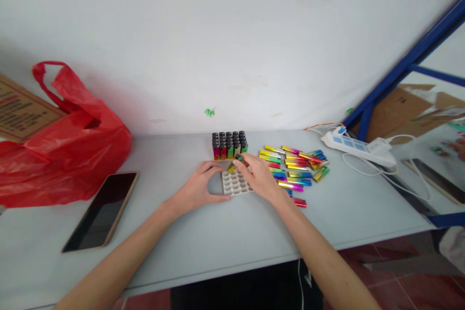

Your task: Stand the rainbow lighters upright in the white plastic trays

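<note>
A white tray (235, 185) with rows of oval holes lies on the table in front of me. My left hand (199, 187) curves around its left side, thumb and fingers apart, with nothing in the grip. Over the tray's far edge, my right hand (257, 174) pinches a gold lighter (231, 167) with a dark top, held tilted. Just behind stands a block of upright lighters (229, 146) with black tops, packed in rows. To the right of my right hand lies a loose pile of shiny coloured lighters (290, 167). My right hand covers the tray's right part.
A phone (101, 212) and a red plastic bag (83, 140) are on the left, with a cardboard box (25, 109) by the bag. A white power strip (358, 147) with cables is on the right near a blue metal frame (403, 70). The wall borders the table's back.
</note>
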`<action>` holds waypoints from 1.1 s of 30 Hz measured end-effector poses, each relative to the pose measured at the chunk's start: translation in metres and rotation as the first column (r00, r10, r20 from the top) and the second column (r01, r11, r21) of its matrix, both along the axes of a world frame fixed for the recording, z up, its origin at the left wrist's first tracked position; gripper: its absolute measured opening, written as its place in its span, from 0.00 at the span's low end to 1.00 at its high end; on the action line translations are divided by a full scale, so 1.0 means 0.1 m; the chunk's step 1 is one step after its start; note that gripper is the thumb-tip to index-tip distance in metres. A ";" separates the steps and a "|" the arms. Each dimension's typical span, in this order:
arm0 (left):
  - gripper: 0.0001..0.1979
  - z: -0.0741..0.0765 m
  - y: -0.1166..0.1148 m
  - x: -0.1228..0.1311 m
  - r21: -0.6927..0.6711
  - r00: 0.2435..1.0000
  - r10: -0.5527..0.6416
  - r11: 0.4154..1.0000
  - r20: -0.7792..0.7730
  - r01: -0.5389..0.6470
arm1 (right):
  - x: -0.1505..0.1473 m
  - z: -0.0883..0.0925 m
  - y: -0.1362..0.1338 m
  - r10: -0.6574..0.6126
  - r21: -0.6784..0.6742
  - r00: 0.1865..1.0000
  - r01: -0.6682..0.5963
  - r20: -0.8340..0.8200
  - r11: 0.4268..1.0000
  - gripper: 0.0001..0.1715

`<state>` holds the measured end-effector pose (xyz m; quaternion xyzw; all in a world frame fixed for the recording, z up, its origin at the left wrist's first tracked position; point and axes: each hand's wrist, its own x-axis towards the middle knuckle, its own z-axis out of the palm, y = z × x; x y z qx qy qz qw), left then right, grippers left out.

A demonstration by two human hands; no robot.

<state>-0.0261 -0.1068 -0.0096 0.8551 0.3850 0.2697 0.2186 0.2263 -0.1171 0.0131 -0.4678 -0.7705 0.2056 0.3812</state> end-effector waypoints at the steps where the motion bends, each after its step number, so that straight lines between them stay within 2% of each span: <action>1: 0.35 0.00 0.00 0.00 -0.004 1.000 0.000 1.000 0.003 0.000 | 0.00 -0.01 0.00 0.022 -0.007 1.000 -0.022 0.011 1.000 0.24; 6: 0.35 0.00 0.00 0.01 -0.009 1.000 0.005 1.000 -0.004 -0.005 | -0.03 -0.07 0.00 0.105 -0.001 0.987 -0.105 0.123 0.994 0.18; 13: 0.36 0.01 0.01 0.00 -0.020 1.000 0.009 1.000 -0.026 -0.009 | -0.19 -0.10 0.02 0.080 0.041 0.947 -0.097 0.310 0.994 0.16; 17: 0.35 0.00 0.02 -0.01 -0.015 1.000 0.018 1.000 -0.021 -0.018 | -0.15 -0.05 0.01 0.115 0.017 0.959 -0.124 0.260 0.992 0.15; 19: 0.36 -0.01 0.02 -0.01 -0.009 1.000 0.020 1.000 -0.022 -0.020 | -0.01 -0.01 0.01 0.061 0.037 0.977 -0.070 0.205 0.997 0.16; 21: 0.37 -0.02 0.03 -0.01 -0.010 0.999 0.026 1.000 -0.031 -0.026 | 0.22 0.04 0.04 -0.069 0.074 0.976 0.055 0.205 0.996 0.15; 23: 0.38 -0.02 0.03 -0.02 -0.018 0.999 0.030 0.999 -0.039 -0.031 | 0.48 0.06 0.08 -0.234 0.115 0.934 0.210 0.269 0.971 0.16; 26: 0.39 -0.02 0.02 -0.02 -0.026 0.999 0.032 0.999 -0.040 -0.033 | 0.83 0.05 0.17 -0.428 0.104 0.820 0.422 0.380 0.901 0.16; 29: 0.38 -0.01 0.01 -0.01 -0.019 0.999 0.037 0.999 -0.040 -0.038 | 1.00 0.01 0.23 -0.455 0.012 0.735 0.520 0.502 0.854 0.20; 33: 0.36 0.00 0.01 -0.01 -0.002 0.998 0.042 0.999 -0.046 -0.042 | 0.98 0.00 0.25 -0.419 -0.059 0.691 0.554 0.589 0.830 0.21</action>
